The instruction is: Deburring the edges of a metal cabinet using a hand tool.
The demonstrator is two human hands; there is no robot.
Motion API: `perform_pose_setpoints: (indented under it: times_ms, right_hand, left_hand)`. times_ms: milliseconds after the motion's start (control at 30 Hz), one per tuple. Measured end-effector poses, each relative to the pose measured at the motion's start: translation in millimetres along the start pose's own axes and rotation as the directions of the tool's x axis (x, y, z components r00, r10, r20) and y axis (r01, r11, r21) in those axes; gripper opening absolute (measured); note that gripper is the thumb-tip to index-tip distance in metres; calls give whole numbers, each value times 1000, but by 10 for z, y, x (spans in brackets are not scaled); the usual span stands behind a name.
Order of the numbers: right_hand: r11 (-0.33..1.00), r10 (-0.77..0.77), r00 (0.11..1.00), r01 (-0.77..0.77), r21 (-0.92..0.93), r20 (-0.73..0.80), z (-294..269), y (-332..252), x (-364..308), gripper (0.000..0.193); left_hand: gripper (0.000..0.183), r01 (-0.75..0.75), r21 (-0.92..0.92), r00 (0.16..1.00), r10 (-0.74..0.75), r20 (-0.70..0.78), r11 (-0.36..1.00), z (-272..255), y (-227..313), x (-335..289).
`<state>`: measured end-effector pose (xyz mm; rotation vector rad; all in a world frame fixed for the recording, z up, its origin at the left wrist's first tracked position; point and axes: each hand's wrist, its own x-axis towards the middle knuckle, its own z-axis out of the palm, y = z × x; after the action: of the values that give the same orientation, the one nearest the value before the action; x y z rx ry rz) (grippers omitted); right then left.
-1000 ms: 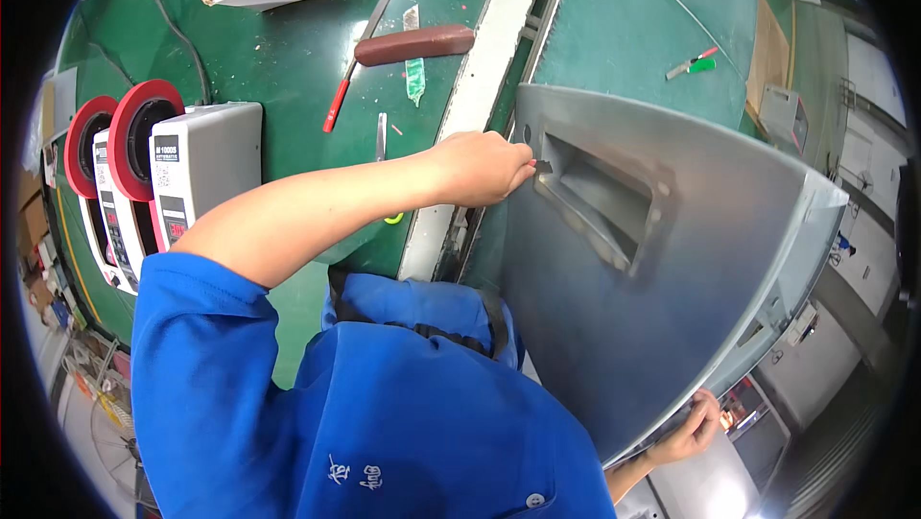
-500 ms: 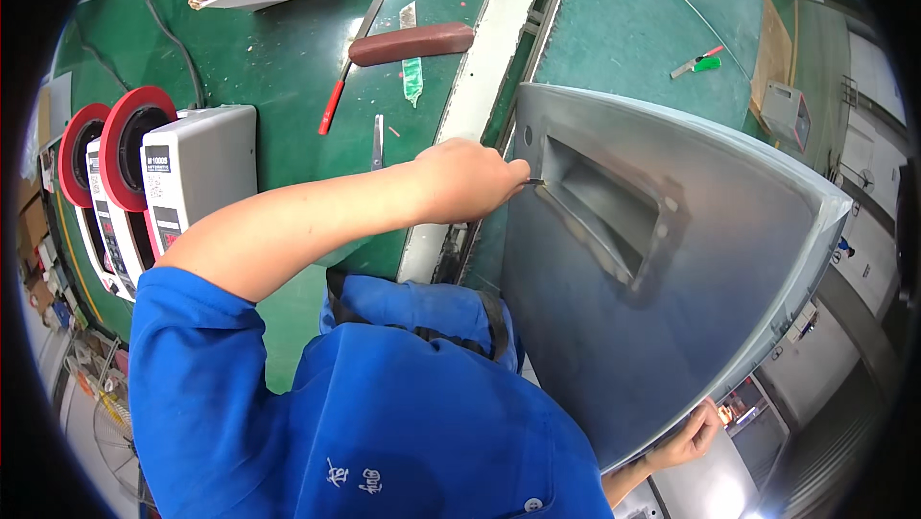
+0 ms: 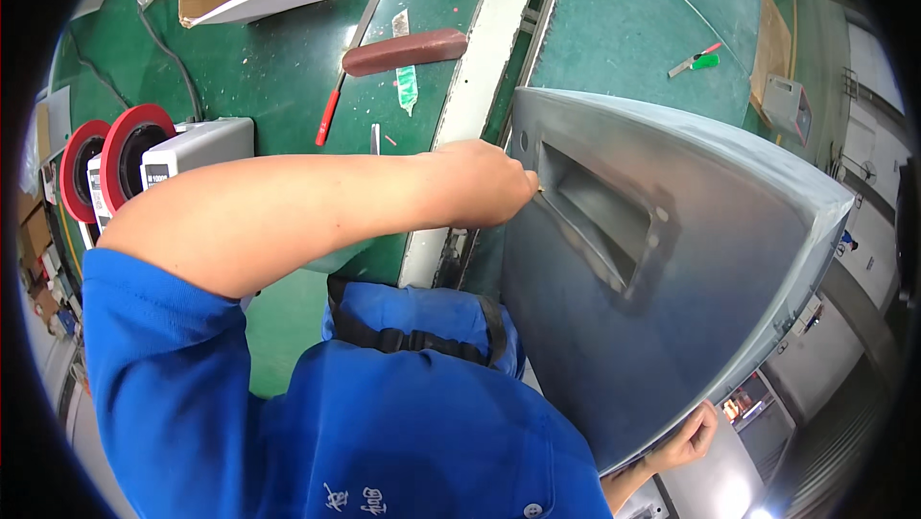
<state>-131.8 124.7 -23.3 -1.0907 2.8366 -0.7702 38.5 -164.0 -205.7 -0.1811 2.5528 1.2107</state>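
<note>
My left hand (image 3: 484, 183) reaches across from the left, closed in a pinch at the left corner of a recess (image 3: 602, 212) in a grey panel (image 3: 566, 346). A thin tool is in its fingers; only a small tip shows, too little to name its kind. The panel stands tilted, with smooth shaded patches round the slot-like recess and a pale outer edge. My right hand (image 3: 686, 442) is at the panel's lower right edge, fingers curled round it. The thumb lies against the rim, and part of that hand is hidden behind the panel.
On the green table lie a brown oblong block (image 3: 408, 52), a long flat tool with red handle (image 3: 329, 116), a green-and-clear strip (image 3: 407, 87) and partly hidden scissors (image 3: 375, 138). A box of small pieces (image 3: 259, 1) and a machine with red reels (image 3: 144, 140) stand left.
My left hand has moved slightly right and down along the recess corner, and its elbow has swung outward to the left. My right hand stays at the panel edge.
</note>
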Motion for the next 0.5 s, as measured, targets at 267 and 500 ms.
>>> perform_pose_setpoints:
  times_ms: [267, 500]
  right_hand:
    - [999, -3, 1000, 2, -43, -23, 33, -45, 15, 12]
    - [999, -26, 999, 25, -37, -30, 27, -59, 14, 12]
  left_hand:
    - [15, 79, -23, 997, -79, 16, 997, 66, 31, 46]
    - [15, 187, -302, 967, -229, -110, 935, 334, 45, 19]
